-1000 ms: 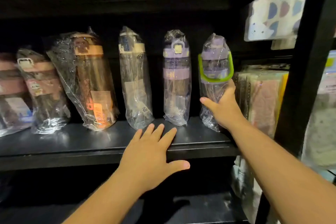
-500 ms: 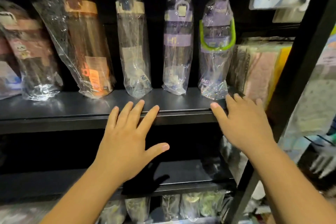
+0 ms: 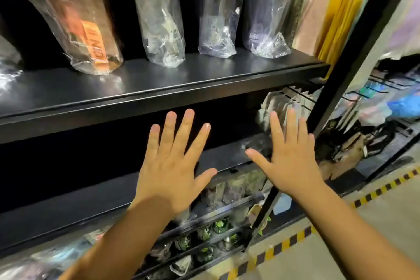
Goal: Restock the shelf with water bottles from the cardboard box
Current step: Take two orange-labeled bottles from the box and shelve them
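Note:
Several plastic-wrapped water bottles stand in a row on the black shelf [image 3: 159, 88]: an orange one [image 3: 84, 29] leaning at the left, a clear one [image 3: 159, 20], a purple one [image 3: 218, 13], and a purple one with a green handle [image 3: 270, 16] at the right end. Only their lower halves show. My left hand [image 3: 172, 163] and my right hand [image 3: 293, 159] hover below the shelf edge, palms down, fingers spread and straight. Neither hand touches a bottle or holds anything. The cardboard box is out of view.
A black upright post [image 3: 354, 52] rises at the right of the shelf. Coloured flat packets [image 3: 329, 13] stand beside the bottles. Lower shelves [image 3: 204, 241] hold small wrapped goods. Yellow-black tape [image 3: 291, 241] marks the floor at the lower right.
My right hand let go of the green-handled bottle and pulled back. Both hands dropped below the shelf edge. The view tilted downward, cutting off the bottle tops.

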Tool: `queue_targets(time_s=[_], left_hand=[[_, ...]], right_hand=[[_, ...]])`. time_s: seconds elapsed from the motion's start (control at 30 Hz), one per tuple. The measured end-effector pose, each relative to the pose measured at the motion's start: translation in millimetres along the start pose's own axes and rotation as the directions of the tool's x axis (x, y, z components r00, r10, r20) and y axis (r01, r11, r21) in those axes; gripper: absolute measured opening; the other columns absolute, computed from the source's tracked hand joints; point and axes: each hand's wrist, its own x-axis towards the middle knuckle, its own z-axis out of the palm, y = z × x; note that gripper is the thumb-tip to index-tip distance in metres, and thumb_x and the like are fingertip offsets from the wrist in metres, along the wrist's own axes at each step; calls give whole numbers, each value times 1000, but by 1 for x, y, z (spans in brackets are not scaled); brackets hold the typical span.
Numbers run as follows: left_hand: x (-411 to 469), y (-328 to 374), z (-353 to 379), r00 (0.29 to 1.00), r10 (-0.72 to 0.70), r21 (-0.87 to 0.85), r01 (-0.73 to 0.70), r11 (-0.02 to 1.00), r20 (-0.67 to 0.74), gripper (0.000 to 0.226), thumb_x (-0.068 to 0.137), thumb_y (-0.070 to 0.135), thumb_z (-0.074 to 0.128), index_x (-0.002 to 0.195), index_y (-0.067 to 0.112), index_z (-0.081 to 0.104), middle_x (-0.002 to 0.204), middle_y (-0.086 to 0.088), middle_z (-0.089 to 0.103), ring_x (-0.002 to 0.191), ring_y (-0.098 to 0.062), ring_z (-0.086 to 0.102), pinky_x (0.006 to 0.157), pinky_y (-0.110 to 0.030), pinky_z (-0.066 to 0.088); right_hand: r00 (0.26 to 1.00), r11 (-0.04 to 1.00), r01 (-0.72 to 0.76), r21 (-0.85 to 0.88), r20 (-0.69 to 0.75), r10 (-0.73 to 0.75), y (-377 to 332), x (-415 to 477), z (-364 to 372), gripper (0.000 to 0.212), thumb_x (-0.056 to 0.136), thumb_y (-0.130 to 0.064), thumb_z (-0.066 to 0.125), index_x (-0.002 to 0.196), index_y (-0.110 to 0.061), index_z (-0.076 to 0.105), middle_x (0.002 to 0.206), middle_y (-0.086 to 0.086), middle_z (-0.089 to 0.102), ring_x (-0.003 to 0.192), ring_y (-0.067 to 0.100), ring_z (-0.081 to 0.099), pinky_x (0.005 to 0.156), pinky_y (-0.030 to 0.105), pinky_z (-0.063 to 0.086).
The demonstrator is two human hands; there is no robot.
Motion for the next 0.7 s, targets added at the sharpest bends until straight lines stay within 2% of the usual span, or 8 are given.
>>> queue_targets(time_s=[0.1,0.23,0.3,0.37,0.43,0.53,0.7], left_hand=[[-29,-12,39,996,50,-56,-46,997,73,86,91,72,29,160,21,21,167,-17,5,154,-39,-10,121,-59,3],[-62,-21,78,978,129,-178,-100,979,163,85,89,69,32,156,18,34,164,-21,18,151,-42,14,118,-64,17],[-77,-17,87,969,177,-224,-136,965,173,85,88,68,32,157,19,32,165,-19,17,152,-40,15,119,-65,14],[-90,-8,89,959,229,-260,-182,948,165,85,89,68,36,159,21,26,167,-17,11,154,-39,12,119,-67,9],[-102,4,90,938,303,-302,-244,922,168,83,93,68,40,160,24,19,168,-17,9,153,-40,11,118,-68,10],[-116,23,90,897,397,-369,-309,877,193,86,91,66,50,159,25,19,166,-19,15,152,-42,16,118,-67,14],[-153,72,79,777,585,-472,-436,766,233,82,89,67,35,158,23,27,165,-18,19,152,-42,18,116,-68,18]], right_hand=[[986,995,-58,-86,149,70,-8,-38,30,103,83,-90,4,162,-25,-6,168,17,-10,153,44,0,116,67,23],[953,973,-187,-139,216,214,-18,-101,55,103,82,-91,9,162,-27,-2,168,16,-5,153,43,4,117,63,21],[925,955,-261,-140,249,289,-23,-137,61,105,80,-91,8,162,-26,-1,168,16,-6,153,43,3,119,61,20],[883,927,-337,-166,287,372,-27,-174,66,107,78,-91,6,162,-26,-3,168,16,-8,153,42,1,120,59,17],[838,893,-411,-183,309,449,-30,-211,70,107,77,-91,7,161,-25,-4,168,17,-5,153,41,1,121,57,16],[769,849,-486,-205,362,527,-32,-263,76,105,80,-89,8,161,-24,-6,168,17,-4,152,42,1,122,57,13],[628,726,-635,-265,370,685,-27,-366,70,101,86,-86,14,161,-22,-6,168,16,-3,152,41,5,122,54,18]])
